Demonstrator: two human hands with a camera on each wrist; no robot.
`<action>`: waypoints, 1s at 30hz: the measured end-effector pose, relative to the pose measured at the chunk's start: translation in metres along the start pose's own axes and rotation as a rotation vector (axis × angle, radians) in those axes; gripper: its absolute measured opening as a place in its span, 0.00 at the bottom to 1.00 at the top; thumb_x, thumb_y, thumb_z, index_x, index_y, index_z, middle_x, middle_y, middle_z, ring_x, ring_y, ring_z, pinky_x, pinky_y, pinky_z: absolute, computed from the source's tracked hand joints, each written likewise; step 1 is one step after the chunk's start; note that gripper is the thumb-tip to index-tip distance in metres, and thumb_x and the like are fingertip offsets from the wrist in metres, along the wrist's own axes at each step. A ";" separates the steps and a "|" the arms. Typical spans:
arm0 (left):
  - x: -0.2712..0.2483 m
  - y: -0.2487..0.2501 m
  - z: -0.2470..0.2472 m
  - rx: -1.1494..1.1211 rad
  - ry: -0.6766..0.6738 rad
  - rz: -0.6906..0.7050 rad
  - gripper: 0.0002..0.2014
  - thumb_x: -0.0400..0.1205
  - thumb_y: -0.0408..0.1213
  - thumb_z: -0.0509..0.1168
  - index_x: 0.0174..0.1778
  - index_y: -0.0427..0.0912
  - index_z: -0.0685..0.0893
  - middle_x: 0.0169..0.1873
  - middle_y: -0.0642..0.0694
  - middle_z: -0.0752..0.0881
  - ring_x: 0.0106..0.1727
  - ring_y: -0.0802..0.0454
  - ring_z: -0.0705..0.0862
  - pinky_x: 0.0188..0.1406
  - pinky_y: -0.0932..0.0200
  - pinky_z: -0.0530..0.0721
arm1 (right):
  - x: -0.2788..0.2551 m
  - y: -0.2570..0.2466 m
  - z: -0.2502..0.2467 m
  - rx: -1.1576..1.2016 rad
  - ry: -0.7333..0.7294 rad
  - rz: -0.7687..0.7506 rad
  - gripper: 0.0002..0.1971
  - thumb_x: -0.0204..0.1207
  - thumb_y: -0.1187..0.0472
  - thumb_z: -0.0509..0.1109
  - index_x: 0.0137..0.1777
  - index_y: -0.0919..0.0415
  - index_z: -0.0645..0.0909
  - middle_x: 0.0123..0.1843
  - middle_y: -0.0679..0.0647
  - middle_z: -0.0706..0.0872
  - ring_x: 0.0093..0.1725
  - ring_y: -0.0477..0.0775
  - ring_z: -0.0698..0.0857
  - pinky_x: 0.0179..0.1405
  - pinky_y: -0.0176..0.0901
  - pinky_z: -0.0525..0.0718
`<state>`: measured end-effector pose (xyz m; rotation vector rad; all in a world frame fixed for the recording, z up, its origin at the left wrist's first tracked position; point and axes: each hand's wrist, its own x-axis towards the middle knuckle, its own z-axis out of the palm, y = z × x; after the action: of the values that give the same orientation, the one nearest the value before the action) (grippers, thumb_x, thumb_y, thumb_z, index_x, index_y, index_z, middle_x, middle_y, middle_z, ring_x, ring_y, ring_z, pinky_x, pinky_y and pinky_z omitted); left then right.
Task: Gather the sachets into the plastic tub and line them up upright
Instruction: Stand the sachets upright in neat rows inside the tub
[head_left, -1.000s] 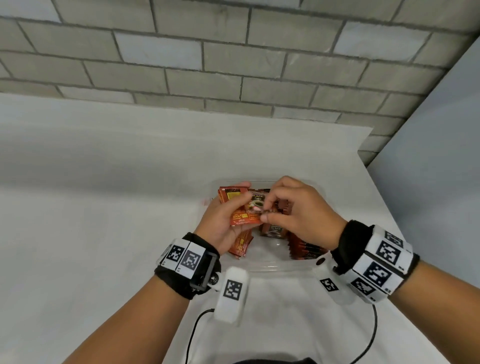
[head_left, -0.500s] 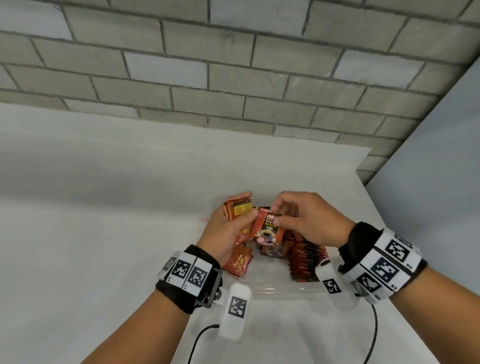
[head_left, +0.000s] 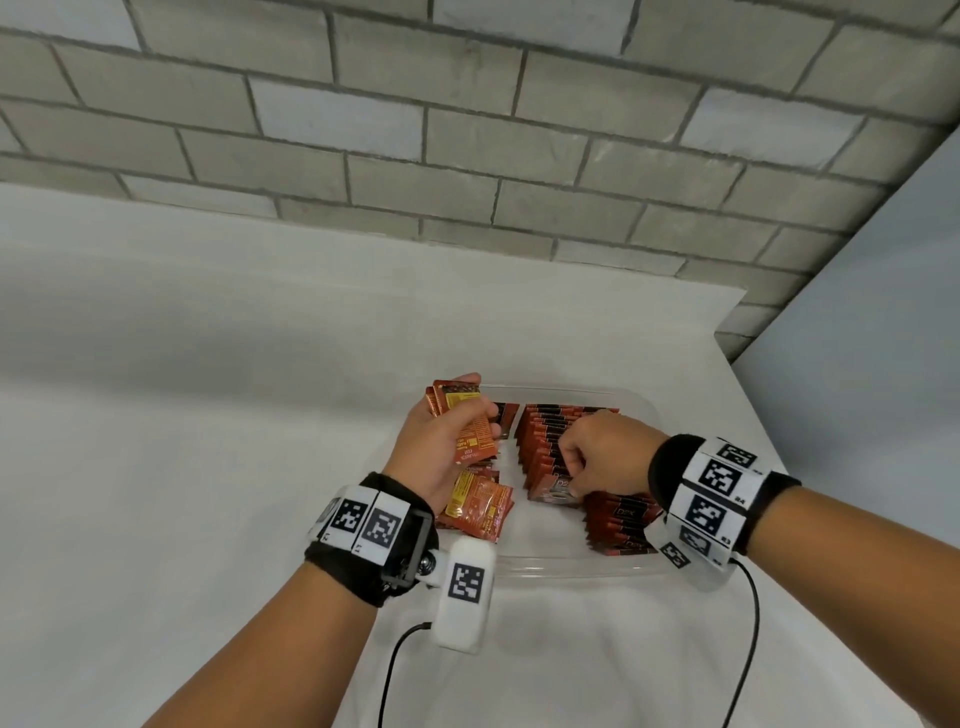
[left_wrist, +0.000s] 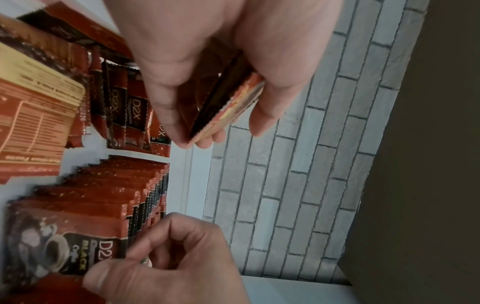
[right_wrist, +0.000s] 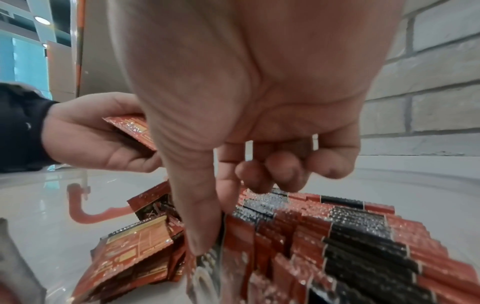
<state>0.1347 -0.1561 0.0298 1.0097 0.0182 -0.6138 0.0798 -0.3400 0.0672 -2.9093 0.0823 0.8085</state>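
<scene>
A clear plastic tub (head_left: 561, 564) sits on the white table. Inside it, a row of red and black coffee sachets (head_left: 545, 431) stands upright along the right side. My right hand (head_left: 597, 457) pinches one sachet (head_left: 556, 488) between thumb and forefinger and holds it at the near end of that row (right_wrist: 350, 232). The pinched sachet (left_wrist: 64, 242) shows a coffee cup print. My left hand (head_left: 447, 441) grips a small stack of sachets (head_left: 467, 421) above the tub's left side (left_wrist: 228, 98). Loose sachets (head_left: 475, 506) lie flat in the tub under the left hand (right_wrist: 135, 253).
A grey brick wall (head_left: 467, 130) runs behind the white table (head_left: 182, 415). A grey panel (head_left: 857, 364) stands at the right. Cables (head_left: 395, 670) trail from both wrist units across the near table.
My right hand has come down from mid-air with one sachet to the upright row in the tub. The left hand has stayed above the tub's left side with its stack.
</scene>
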 end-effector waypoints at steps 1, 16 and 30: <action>0.000 0.000 -0.001 0.004 -0.002 -0.001 0.18 0.81 0.31 0.66 0.68 0.41 0.79 0.43 0.40 0.87 0.40 0.48 0.87 0.42 0.55 0.87 | 0.001 0.000 0.000 -0.017 -0.005 0.005 0.11 0.73 0.63 0.74 0.34 0.52 0.76 0.38 0.44 0.80 0.38 0.45 0.78 0.30 0.30 0.69; -0.003 0.004 -0.002 0.006 -0.009 -0.014 0.17 0.81 0.31 0.66 0.67 0.41 0.79 0.42 0.40 0.88 0.39 0.48 0.87 0.41 0.54 0.87 | 0.009 -0.006 0.002 -0.135 -0.075 0.044 0.10 0.70 0.56 0.78 0.37 0.54 0.77 0.38 0.49 0.83 0.40 0.50 0.80 0.29 0.34 0.72; -0.004 0.007 -0.003 -0.026 -0.019 -0.027 0.11 0.82 0.35 0.65 0.58 0.38 0.82 0.44 0.37 0.87 0.37 0.43 0.87 0.38 0.51 0.86 | 0.011 -0.002 0.003 -0.172 0.033 0.048 0.11 0.70 0.54 0.76 0.44 0.59 0.80 0.35 0.49 0.79 0.36 0.51 0.78 0.25 0.36 0.70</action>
<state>0.1357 -0.1496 0.0350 0.9798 0.0227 -0.6462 0.0873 -0.3382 0.0590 -3.0937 0.0904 0.8135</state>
